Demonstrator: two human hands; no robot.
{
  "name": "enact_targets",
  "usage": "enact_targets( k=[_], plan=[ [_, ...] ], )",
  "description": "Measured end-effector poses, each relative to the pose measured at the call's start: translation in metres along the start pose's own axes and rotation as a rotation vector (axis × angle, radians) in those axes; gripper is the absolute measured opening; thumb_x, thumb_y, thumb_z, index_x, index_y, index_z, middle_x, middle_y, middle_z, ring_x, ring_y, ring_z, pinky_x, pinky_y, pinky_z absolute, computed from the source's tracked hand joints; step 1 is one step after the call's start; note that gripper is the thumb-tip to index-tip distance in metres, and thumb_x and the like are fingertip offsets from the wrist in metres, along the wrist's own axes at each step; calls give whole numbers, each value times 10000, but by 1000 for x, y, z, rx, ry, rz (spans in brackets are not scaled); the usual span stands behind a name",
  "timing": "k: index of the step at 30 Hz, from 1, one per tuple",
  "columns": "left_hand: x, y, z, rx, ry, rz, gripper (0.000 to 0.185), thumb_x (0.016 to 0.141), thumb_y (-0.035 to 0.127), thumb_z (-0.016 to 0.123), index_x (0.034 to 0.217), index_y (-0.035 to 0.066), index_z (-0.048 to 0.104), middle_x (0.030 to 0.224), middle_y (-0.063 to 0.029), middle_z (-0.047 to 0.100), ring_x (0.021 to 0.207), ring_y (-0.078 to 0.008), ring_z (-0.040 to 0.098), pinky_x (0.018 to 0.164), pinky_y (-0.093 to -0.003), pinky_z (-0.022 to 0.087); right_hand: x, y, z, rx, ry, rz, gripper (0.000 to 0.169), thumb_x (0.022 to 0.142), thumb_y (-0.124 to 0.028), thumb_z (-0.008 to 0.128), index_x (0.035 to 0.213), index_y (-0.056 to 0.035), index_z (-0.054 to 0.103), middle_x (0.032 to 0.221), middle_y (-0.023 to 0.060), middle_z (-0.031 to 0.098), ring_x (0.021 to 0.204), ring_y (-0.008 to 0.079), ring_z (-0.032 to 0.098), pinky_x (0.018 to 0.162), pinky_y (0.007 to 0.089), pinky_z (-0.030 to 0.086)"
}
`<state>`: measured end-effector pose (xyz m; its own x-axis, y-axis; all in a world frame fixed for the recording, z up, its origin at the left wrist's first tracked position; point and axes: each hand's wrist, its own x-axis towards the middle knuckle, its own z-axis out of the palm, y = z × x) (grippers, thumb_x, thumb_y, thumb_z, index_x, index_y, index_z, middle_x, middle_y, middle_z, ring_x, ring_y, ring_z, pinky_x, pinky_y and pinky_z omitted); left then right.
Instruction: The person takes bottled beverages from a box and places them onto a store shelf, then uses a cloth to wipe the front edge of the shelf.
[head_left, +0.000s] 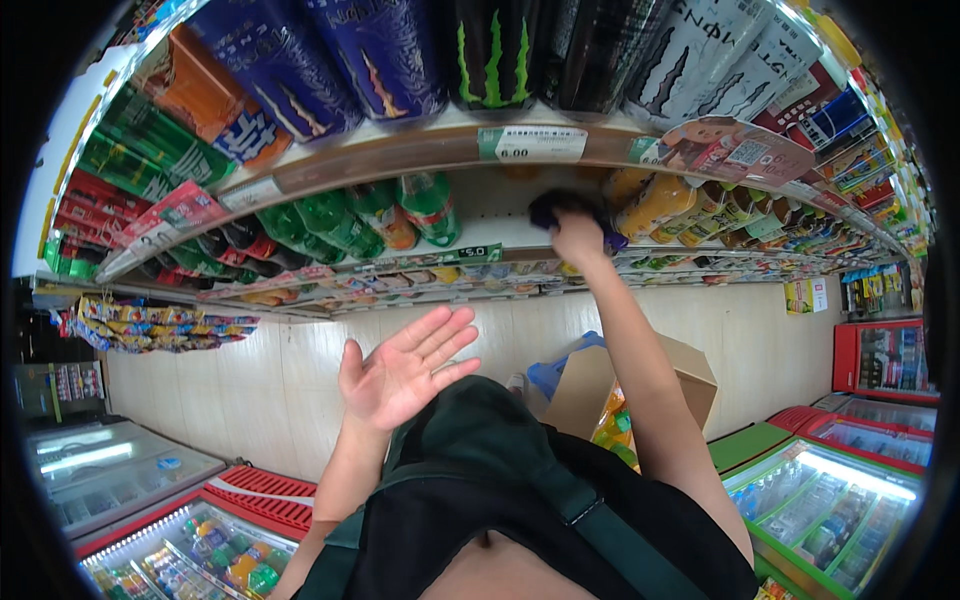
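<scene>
My right hand (577, 238) reaches into a shelf bay and holds a dark, motion-blurred bundle (559, 206), perhaps a cloth, with a purple part showing beside the fingers. Orange drink bottles (660, 202) stand just right of it, and a green soda bottle (429, 206) stands to its left across a bare stretch of shelf. My left hand (409, 367) is palm up with the fingers apart and nothing in it, in front of my body. Below my right forearm an open cardboard box (694, 382) holds orange and green bottles.
Energy drink cans (495, 56) line the shelf above, whose front edge (420, 146) overhangs the bay. Snack packets (165, 324) hang at the left. A blue plastic stool or crate (559, 367) is by the box. Glass-topped freezers (817, 510) stand on both sides behind me.
</scene>
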<state>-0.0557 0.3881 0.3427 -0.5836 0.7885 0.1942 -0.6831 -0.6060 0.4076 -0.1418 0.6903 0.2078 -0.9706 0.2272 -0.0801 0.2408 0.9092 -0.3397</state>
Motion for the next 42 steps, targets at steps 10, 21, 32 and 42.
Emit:
enact_targets(
  k=[10, 21, 32, 42],
  plan=[
    [60, -20, -23, 625, 167, -292, 730, 815, 446, 478, 1310, -24, 218, 1375, -188, 184, 1290, -261, 158, 1035, -426, 145, 49, 11, 37, -86, 204, 61, 380, 757, -166, 509, 1125, -79, 471, 1226, 145, 406, 1094, 341, 411, 898, 412, 359],
    [184, -83, -149, 2320, 35, -174, 547, 758, 170, 455, 1237, -53, 316, 1298, -234, 297, 1161, -333, 358, 955, -358, 323, -15, 15, -3, 191, 4, -93, 328, 790, -241, 402, 1047, -91, 540, 1140, 139, 495, 1071, 287, 445, 900, 413, 359],
    [242, -81, -156, 2104, -76, -309, 645, 679, 240, 551, 1224, -26, 335, 1225, -235, 375, 1174, -344, 327, 981, -356, 291, 25, 26, 1, 39, 139, -7, 372, 770, -167, 439, 1130, -78, 475, 1148, 159, 473, 1048, 335, 443, 881, 387, 377],
    [216, -84, -135, 2309, -64, -306, 457, 699, 122, 503, 1122, -32, 423, 1148, -229, 457, 1025, -334, 481, 847, -373, 411, 0, 20, 6, -13, 130, -29, 346, 737, -160, 493, 1075, -89, 502, 1145, 135, 482, 1052, 311, 461, 852, 386, 407]
  ],
)
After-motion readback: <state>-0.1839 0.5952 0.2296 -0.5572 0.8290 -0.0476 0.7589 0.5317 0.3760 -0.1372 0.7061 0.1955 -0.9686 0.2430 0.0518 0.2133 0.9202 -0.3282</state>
